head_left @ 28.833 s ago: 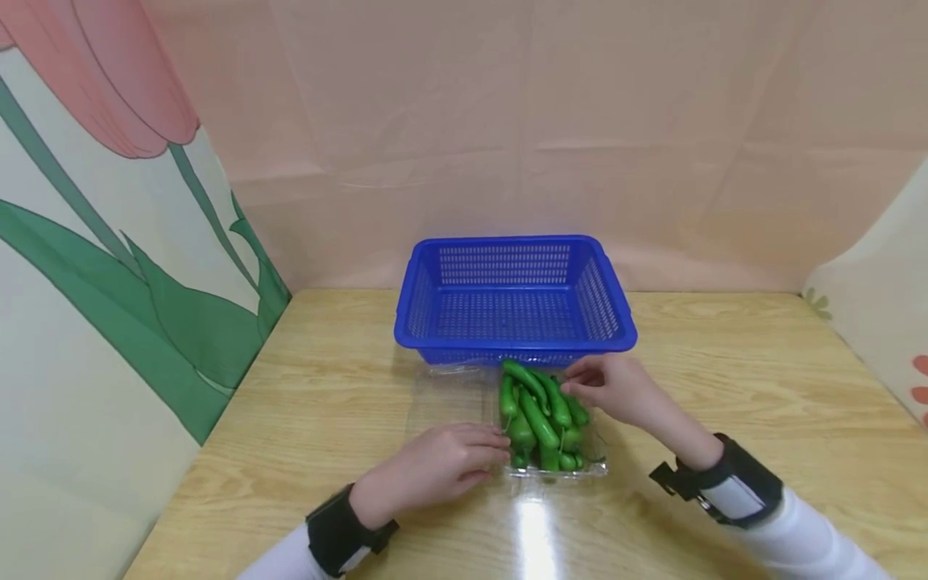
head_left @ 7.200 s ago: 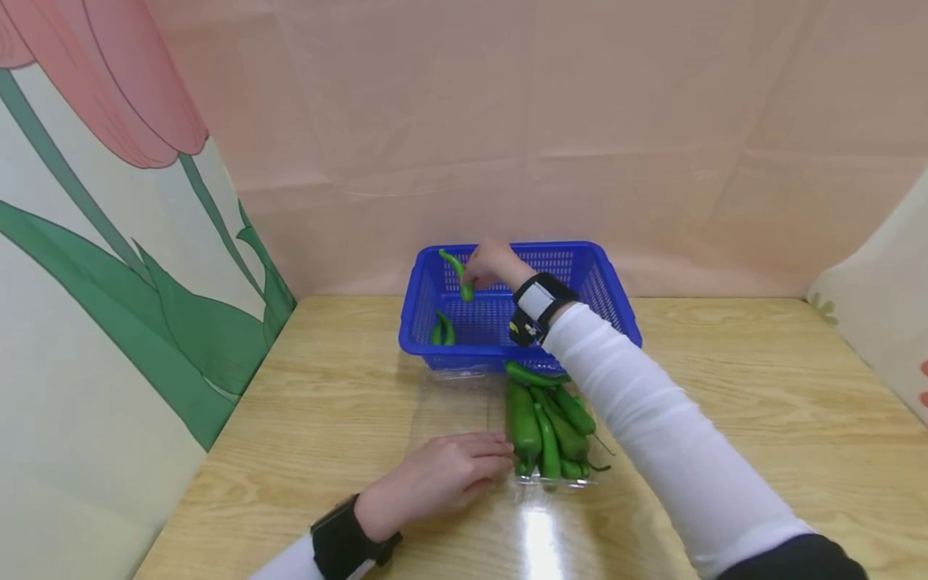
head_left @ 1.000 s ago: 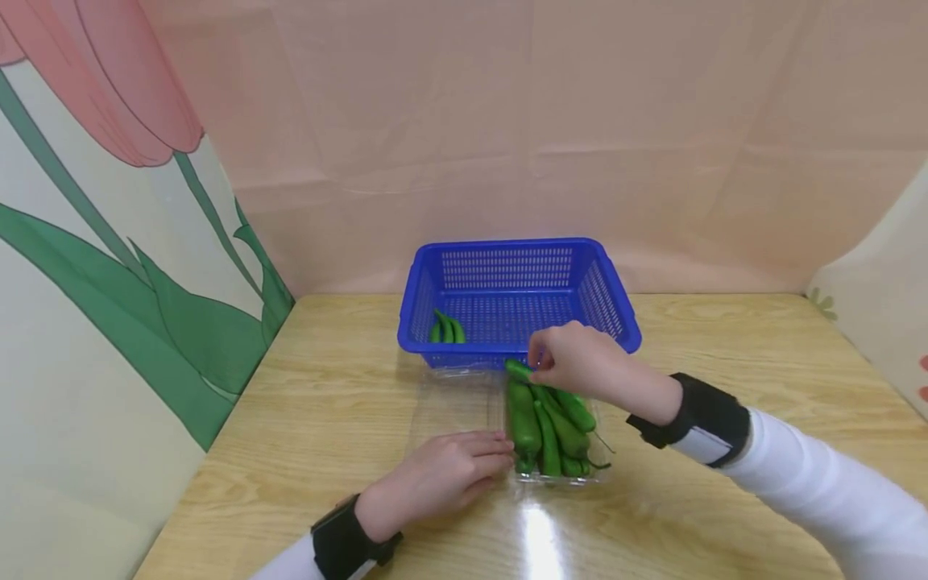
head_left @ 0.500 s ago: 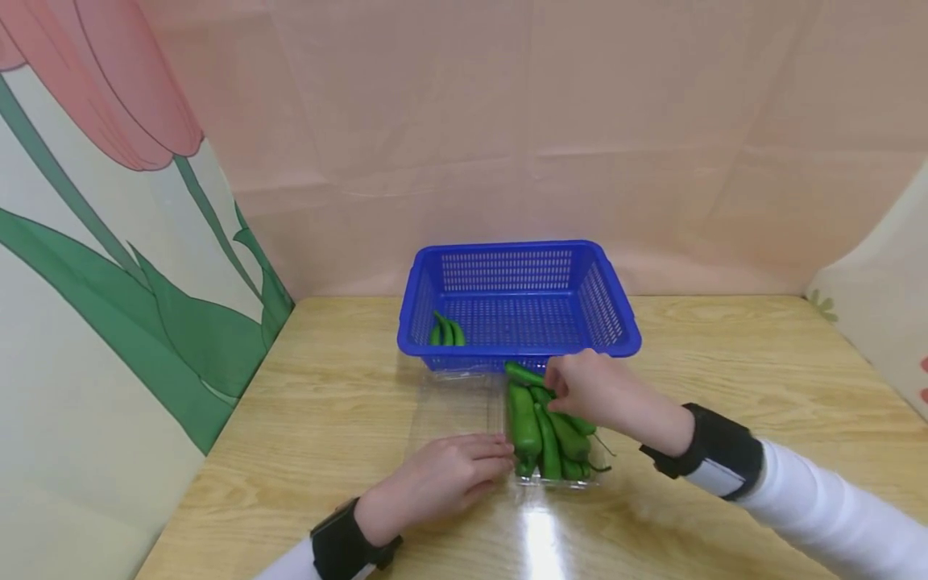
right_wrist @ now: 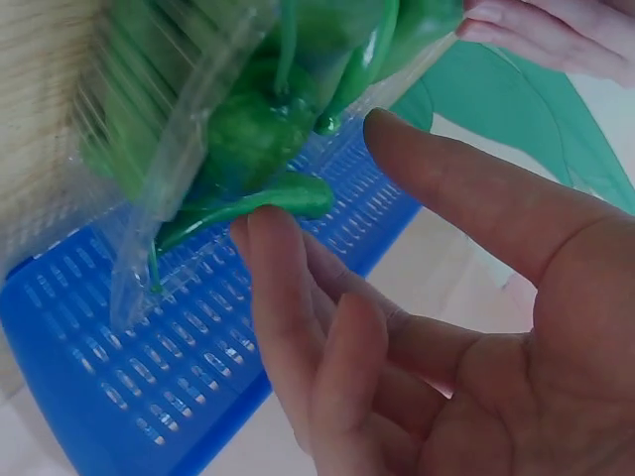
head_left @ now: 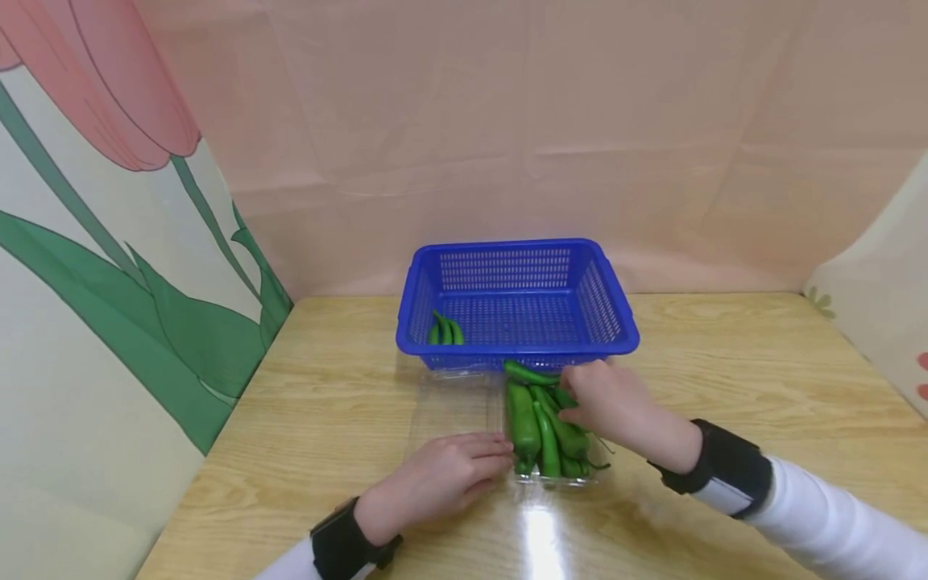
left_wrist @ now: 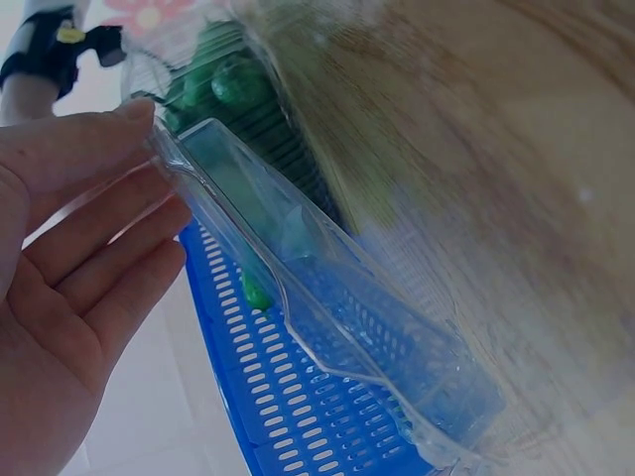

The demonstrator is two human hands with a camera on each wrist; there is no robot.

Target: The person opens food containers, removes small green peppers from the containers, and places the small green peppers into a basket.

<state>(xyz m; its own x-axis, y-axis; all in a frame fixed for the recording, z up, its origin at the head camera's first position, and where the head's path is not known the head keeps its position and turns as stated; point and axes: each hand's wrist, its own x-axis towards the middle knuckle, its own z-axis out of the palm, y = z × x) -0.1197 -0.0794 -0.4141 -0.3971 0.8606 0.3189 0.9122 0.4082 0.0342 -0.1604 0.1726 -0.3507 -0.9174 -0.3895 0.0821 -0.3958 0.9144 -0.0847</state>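
Right hand (head_left: 605, 403) down on the far end of the pepper pile (head_left: 547, 419), fingers loosely parted, fingertips (right_wrist: 273, 223) touching one green pepper (right_wrist: 258, 203) but not yet closed round it. Half a second ago just above the topmost pepper by the basket rim; a second ago higher up, near the basket's front edge; now lower and nearer, settled onto the heap. Reads as a reach for the next pepper, with the grasp not yet made.

Left hand (head_left: 442, 475) flat, fingers straight and together, pressed against the left edge of the clear plastic tray (head_left: 464, 403) to steady it; unmoved across the recent pictures.

Peppers lying lengthwise in the tray's right half, just in front of the blue basket (head_left: 516, 250). Three peppers (head_left: 445, 329) already in the basket's left corner, against two some seconds back, so the transfer looks early, most of the pile left in the tray. Everything set on the wooden surface (head_left: 725, 362).
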